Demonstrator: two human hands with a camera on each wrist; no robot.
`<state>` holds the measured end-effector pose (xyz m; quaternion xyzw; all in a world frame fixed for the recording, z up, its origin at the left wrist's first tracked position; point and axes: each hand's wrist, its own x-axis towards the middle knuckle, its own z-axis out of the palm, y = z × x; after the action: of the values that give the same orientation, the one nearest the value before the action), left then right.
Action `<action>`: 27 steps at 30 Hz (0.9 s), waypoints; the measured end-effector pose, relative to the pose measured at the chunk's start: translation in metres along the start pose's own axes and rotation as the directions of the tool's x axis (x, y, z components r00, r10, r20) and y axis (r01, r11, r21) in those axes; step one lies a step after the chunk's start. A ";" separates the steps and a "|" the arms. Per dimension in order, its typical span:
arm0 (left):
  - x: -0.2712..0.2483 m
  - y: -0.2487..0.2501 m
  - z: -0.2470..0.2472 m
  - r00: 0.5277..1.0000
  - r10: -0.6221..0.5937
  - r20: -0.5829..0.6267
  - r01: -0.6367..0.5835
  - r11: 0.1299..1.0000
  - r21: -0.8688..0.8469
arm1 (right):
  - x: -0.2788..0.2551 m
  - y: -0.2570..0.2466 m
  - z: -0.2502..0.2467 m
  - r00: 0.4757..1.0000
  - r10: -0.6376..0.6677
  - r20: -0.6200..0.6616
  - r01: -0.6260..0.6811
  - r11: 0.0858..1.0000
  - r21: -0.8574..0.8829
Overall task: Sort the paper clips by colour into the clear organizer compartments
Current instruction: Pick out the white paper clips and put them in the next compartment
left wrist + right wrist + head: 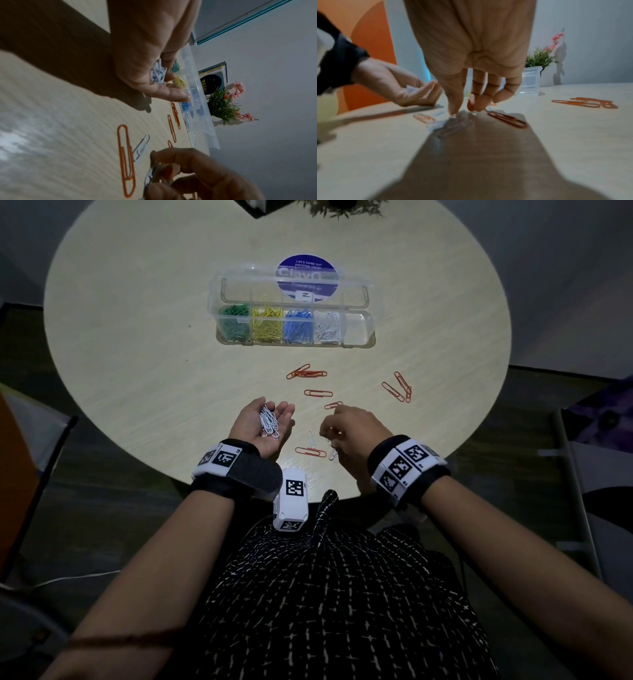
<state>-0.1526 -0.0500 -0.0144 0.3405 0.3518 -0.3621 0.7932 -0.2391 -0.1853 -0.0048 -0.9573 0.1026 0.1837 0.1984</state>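
Observation:
The clear organizer [358, 332] lies across the table's middle with its lid open behind it. From the left its compartments hold green [234, 325], yellow [267, 325], blue [297, 326] and white clips [328, 328]; the rightmost one is empty. My left hand [274, 409] is palm up and cupped round a bunch of white clips [269, 422] [158, 73]. My right hand [329, 438] [462, 109] pinches white clips [452, 124] lying on the table near the front edge. Another white clip [311, 437] lies beside it. Red clips [306, 373] lie scattered between the hands and the organizer.
More red clips lie at the right [397, 387] and by my right hand [310, 452]. A round blue sticker [307, 277] shows under the lid. A small plant [342, 208] stands at the table's far edge. The table's front edge runs just behind my wrists.

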 end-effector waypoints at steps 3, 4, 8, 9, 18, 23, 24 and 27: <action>-0.002 -0.001 0.000 1.000 0.005 0.002 -0.006 1.000 0.003 | 0.002 0.001 0.000 1.000 -0.026 0.014 0.026 0.999 -0.037; -0.002 -0.001 -0.001 1.000 0.005 0.002 -0.005 1.000 0.010 | 0.002 0.001 0.001 1.000 -0.020 0.022 0.021 0.999 -0.042; -0.003 0.002 -0.006 1.000 -0.003 -0.002 0.003 1.000 0.006 | 0.002 0.003 -0.001 0.999 0.038 0.005 -0.038 0.998 0.051; -0.004 0.003 -0.008 1.000 0.000 -0.004 0.000 1.000 0.001 | 0.002 0.004 -0.002 0.998 0.064 -0.016 -0.062 0.995 0.084; -0.005 0.006 -0.015 1.000 0.007 -0.004 -0.007 0.999 -0.042 | 0.008 -0.006 0.000 0.936 0.329 -0.123 -0.300 0.931 0.206; -0.003 0.006 -0.012 1.000 0.001 -0.006 -0.002 1.000 -0.030 | 0.012 -0.014 0.002 0.930 0.350 -0.110 -0.333 0.931 0.150; -0.003 0.006 -0.011 1.000 -0.001 -0.003 0.000 1.000 -0.027 | 0.011 -0.016 0.001 0.934 0.343 -0.096 -0.329 0.934 0.137; -0.002 0.006 -0.009 1.000 -0.003 0.006 0.003 1.000 -0.027 | 0.010 -0.024 -0.001 0.942 0.321 -0.099 -0.302 0.938 0.169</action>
<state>-0.1518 -0.0388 -0.0156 0.3283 0.3549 -0.3596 0.7981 -0.2234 -0.1655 0.0006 -0.9206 0.2790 0.1444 0.2318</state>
